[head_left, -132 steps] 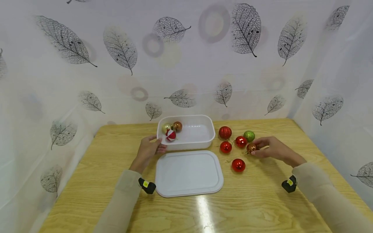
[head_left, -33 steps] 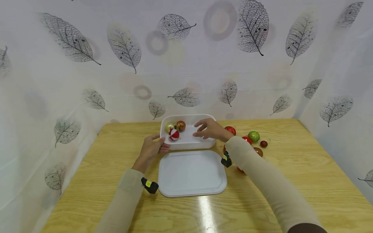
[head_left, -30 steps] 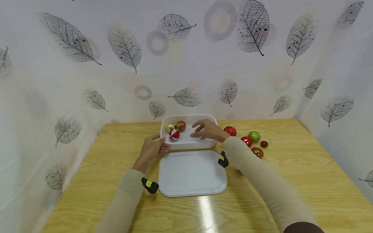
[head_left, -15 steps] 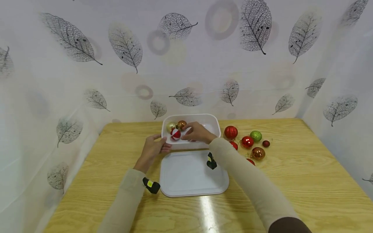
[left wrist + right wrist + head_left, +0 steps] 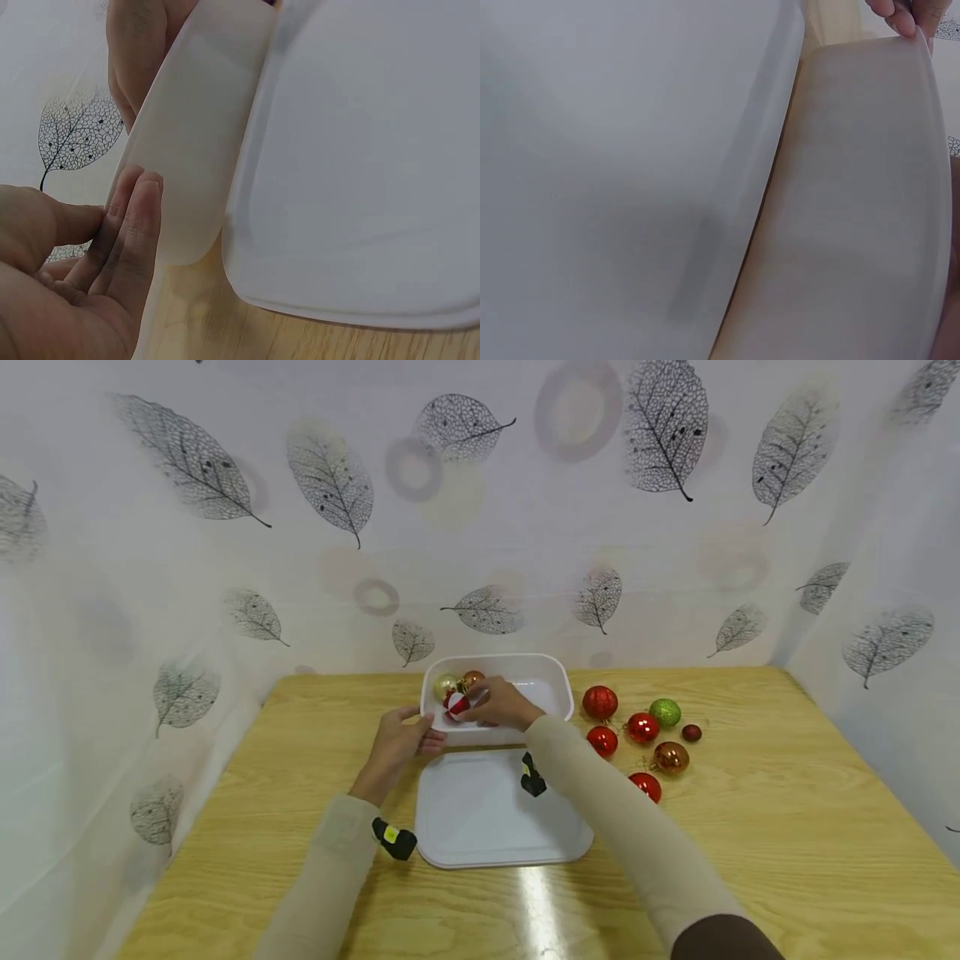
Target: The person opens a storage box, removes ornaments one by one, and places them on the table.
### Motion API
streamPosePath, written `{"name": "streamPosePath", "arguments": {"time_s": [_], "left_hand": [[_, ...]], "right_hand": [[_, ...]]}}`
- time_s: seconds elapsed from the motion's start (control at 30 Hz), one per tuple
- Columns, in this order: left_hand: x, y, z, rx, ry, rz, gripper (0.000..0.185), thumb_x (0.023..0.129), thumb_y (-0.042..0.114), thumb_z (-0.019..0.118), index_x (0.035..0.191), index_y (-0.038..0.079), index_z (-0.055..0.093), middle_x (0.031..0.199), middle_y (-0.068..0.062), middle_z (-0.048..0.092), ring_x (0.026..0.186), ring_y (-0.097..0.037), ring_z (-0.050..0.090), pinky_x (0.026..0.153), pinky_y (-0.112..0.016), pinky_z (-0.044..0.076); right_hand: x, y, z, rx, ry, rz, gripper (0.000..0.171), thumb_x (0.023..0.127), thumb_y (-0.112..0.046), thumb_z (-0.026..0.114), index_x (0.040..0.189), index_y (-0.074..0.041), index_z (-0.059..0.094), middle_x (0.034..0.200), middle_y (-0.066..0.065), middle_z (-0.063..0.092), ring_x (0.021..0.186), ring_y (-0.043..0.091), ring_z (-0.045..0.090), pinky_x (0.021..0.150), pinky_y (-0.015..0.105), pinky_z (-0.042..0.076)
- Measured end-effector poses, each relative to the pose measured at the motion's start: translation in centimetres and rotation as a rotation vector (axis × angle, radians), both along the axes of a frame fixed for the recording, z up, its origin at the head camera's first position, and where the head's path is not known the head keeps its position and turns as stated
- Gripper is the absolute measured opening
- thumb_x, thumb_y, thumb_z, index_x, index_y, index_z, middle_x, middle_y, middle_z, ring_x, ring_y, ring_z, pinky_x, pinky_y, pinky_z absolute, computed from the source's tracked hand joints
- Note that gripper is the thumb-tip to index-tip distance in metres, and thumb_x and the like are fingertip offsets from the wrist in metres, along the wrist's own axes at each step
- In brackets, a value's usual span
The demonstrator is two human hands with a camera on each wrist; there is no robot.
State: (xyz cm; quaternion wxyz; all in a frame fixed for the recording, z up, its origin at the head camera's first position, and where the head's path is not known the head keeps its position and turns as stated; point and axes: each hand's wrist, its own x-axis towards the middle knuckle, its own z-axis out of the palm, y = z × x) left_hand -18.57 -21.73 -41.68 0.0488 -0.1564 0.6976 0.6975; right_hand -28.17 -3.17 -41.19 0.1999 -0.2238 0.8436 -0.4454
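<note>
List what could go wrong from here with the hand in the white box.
1. The right hand sits against the baubles crowded in one corner of the white box; it may knock them about.
2. Loose baubles lie unrestrained on the table beside the right sleeve; withdrawing the arm may roll them away.

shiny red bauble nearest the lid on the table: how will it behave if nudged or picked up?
The shiny red bauble is round and sits free on the flat wooden table, so a nudge would probably send it rolling. Its glossy surface suggests it could slip in a loose pinch. It looks like a thin hollow ornament, so probably light and perhaps fragile, though the head view cannot confirm that.
</note>
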Motion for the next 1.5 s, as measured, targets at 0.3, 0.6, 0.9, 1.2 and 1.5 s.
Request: {"name": "streamPosePath", "arguments": {"time_s": [0.3,0.6,0.9,1.2,1.5], "left_hand": [[0.0,0.1,0.0,-0.010,0.011,0.013,0.044,0.107,0.012,0.053,0.145,-0.007,0.046,0.083,-0.016,0.074,0.070,-0.020,0.074,0.069,-0.029,0.065],[-0.1,0.0,0.0,-0.015,0.001,0.016,0.043,0.107,0.010,0.053,0.146,-0.006,0.045,0.083,-0.015,0.074,0.069,-0.017,0.073,0.069,-0.029,0.065],[0.0,0.2,0.0,0.011,0.025,0.010,0.040,0.106,0.009,0.054,0.143,-0.007,0.048,0.078,-0.013,0.073,0.065,-0.016,0.072,0.065,-0.028,0.065],[0.1,0.3,0.1,0.033,0.036,0.012,0.039,0.106,0.008,0.053,0.141,-0.008,0.049,0.074,-0.011,0.072,0.063,-0.014,0.071,0.063,-0.027,0.065],[0.0,0.3,0.0,0.046,0.037,0.012,0.041,0.106,0.007,0.054,0.143,-0.010,0.047,0.075,-0.012,0.072,0.064,-0.016,0.072,0.064,-0.027,0.065]], "right_hand": [[-0.2,-0.9,-0.2,0.015,0.000,0.006,0.053,0.088,-0.016,0.081,0.130,0.007,0.060,0.104,0.019,0.071,0.069,0.021,0.068,0.062,0.026,0.060],[-0.1,-1.9,-0.3,-0.015,0.006,0.024,0.049,0.087,-0.016,0.083,0.125,0.007,0.065,0.117,0.018,0.062,0.065,0.015,0.064,0.057,0.019,0.056],[0.0,-2.7,-0.4,0.018,0.032,0.042,0.042,0.089,-0.017,0.081,0.123,0.003,0.067,0.099,0.014,0.072,0.070,0.020,0.068,0.059,0.019,0.056],[-0.3,-3.1,-0.7,0.046,0.089,0.065,0.039,0.089,-0.019,0.080,0.119,0.004,0.069,0.092,0.011,0.073,0.065,0.016,0.066,0.058,0.018,0.054],[0.0,-3.3,-0.3,0.084,0.157,0.092,0.038,0.090,-0.019,0.079,0.116,0.006,0.071,0.095,0.013,0.072,0.064,0.009,0.059,0.060,0.016,0.050]]}}
